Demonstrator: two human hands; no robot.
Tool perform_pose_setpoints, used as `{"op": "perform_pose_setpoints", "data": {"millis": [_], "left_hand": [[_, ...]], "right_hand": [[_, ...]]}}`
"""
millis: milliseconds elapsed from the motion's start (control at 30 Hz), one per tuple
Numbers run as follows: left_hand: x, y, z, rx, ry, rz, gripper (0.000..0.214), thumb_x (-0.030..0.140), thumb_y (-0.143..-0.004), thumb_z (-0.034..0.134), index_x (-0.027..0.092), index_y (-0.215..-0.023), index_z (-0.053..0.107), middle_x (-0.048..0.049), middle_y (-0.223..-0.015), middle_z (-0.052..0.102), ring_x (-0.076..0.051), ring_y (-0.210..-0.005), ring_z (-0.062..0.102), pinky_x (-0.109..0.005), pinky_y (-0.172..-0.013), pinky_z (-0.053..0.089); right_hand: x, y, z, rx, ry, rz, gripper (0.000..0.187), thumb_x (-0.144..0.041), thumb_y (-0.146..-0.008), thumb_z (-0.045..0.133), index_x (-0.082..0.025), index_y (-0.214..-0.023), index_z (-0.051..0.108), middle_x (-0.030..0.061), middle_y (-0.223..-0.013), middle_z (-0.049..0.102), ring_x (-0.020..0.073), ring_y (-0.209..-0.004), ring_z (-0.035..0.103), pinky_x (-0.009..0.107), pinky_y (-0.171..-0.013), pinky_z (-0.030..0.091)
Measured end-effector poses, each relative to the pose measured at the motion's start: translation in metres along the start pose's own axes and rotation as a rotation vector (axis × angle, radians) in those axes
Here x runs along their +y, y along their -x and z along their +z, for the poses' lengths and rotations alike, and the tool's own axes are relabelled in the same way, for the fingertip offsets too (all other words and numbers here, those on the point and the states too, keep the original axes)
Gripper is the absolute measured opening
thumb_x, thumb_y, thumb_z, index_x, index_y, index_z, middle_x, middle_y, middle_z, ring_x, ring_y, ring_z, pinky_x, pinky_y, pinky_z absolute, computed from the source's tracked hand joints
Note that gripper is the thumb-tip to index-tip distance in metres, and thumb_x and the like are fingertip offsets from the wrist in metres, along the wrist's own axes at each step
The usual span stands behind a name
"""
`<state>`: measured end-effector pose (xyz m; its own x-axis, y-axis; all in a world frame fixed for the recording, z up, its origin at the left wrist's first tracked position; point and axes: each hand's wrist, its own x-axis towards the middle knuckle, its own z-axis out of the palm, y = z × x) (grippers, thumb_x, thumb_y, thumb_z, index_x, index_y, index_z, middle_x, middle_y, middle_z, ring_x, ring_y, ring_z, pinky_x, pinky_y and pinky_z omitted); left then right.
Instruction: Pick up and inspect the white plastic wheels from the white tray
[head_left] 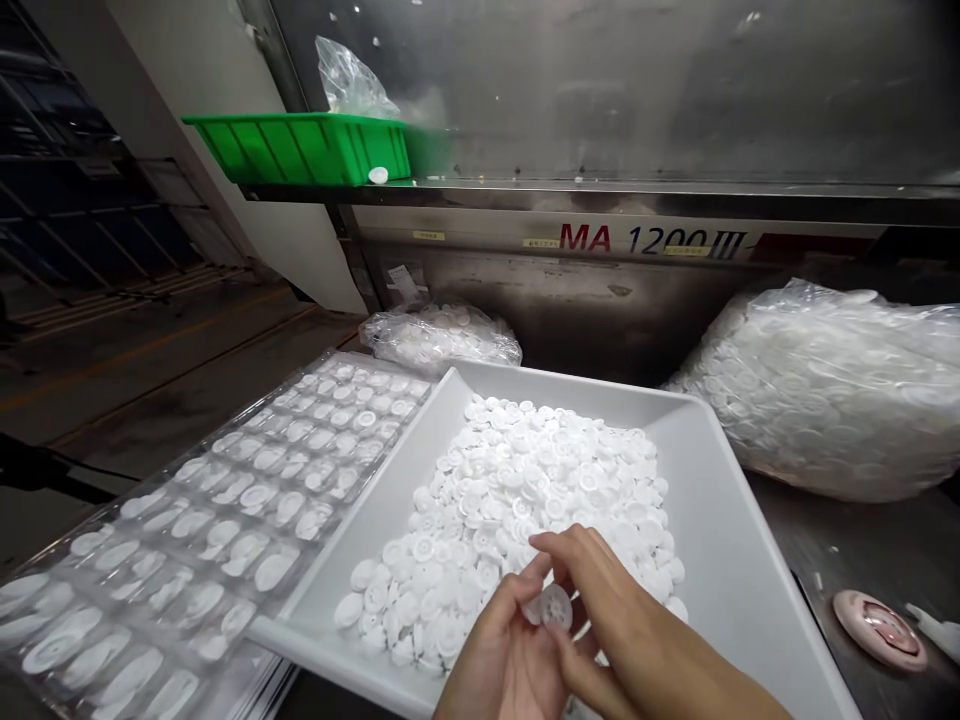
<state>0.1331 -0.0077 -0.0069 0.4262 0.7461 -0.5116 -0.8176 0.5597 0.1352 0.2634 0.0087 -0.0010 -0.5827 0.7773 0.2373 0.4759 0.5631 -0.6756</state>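
Note:
Over the near part of a white tray (750, 560), my two hands meet. Small round white plastic discs (525, 480) with ringed centres lie heaped in the tray. My right hand (622, 620) pinches one translucent white disc (556, 606) between thumb and fingers. Cupped beneath it with the palm up, my left hand (499, 645) has its fingers curled around the edge of another disc, partly hidden between the hands. How many discs the palm holds cannot be made out.
Left of the tray lies a clear compartmented blister tray (247, 490) filled with white discs. Clear bags of discs stand behind (450, 335) and at right (840, 390). A green bin (300, 150) sits on the machine ledge. A pink round object (879, 630) lies at right.

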Motion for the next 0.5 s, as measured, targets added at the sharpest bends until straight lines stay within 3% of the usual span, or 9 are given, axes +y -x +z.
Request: {"op": "perform_pose_setpoints", "data": {"millis": [67, 167, 300, 400, 500], "left_hand": [[0.001, 0.002, 0.000, -0.037, 0.027, 0.012, 0.025, 0.015, -0.084, 0.040, 0.016, -0.103, 0.056, -0.0056, -0.092, 0.064, -0.012, -0.077, 0.062, -0.023, -0.071, 0.045], [0.003, 0.002, 0.001, -0.087, 0.032, -0.009, 0.040, 0.013, -0.083, 0.036, 0.014, -0.122, 0.046, -0.0071, -0.088, 0.062, -0.013, -0.079, 0.061, -0.028, -0.081, 0.043], [0.005, 0.001, -0.001, -0.140, 0.019, -0.052, 0.052, 0.007, -0.079, 0.036, 0.009, -0.131, 0.037, -0.0098, -0.091, 0.063, -0.014, -0.079, 0.060, -0.028, -0.084, 0.040], [0.006, 0.001, -0.001, -0.185, 0.001, -0.093, 0.058, 0.006, -0.079, 0.036, 0.010, -0.136, 0.030, -0.0111, -0.100, 0.064, -0.017, -0.091, 0.062, -0.029, -0.088, 0.038], [0.010, 0.001, -0.002, -0.180, -0.006, -0.091, 0.067, 0.007, -0.079, 0.037, 0.010, -0.142, 0.014, -0.0133, -0.111, 0.064, -0.022, -0.105, 0.060, -0.033, -0.096, 0.035]], "right_hand": [[-0.003, 0.000, -0.008, -0.084, -0.132, 0.050, 0.049, -0.003, -0.076, 0.037, -0.024, -0.119, 0.032, 0.0068, -0.100, 0.046, 0.0184, -0.088, 0.051, 0.032, -0.072, 0.050], [-0.005, 0.000, -0.013, -0.114, -0.147, 0.086, 0.051, -0.001, -0.076, 0.032, -0.024, -0.122, 0.029, 0.0095, -0.108, 0.043, 0.0193, -0.089, 0.050, 0.028, -0.062, 0.049], [-0.003, 0.000, -0.010, -0.101, -0.096, 0.137, 0.056, -0.002, -0.082, 0.031, -0.031, -0.129, 0.024, 0.0070, -0.118, 0.042, 0.0191, -0.095, 0.050, 0.029, -0.067, 0.051], [-0.001, 0.001, -0.012, -0.124, -0.164, 0.182, 0.054, -0.010, -0.087, 0.037, -0.036, -0.130, 0.020, 0.0036, -0.119, 0.043, 0.0163, -0.095, 0.052, 0.030, -0.076, 0.052], [0.002, 0.001, -0.020, -0.122, -0.210, 0.227, 0.049, -0.015, -0.088, 0.040, -0.035, -0.129, 0.022, 0.0033, -0.117, 0.044, 0.0148, -0.096, 0.054, 0.027, -0.076, 0.052]]}}
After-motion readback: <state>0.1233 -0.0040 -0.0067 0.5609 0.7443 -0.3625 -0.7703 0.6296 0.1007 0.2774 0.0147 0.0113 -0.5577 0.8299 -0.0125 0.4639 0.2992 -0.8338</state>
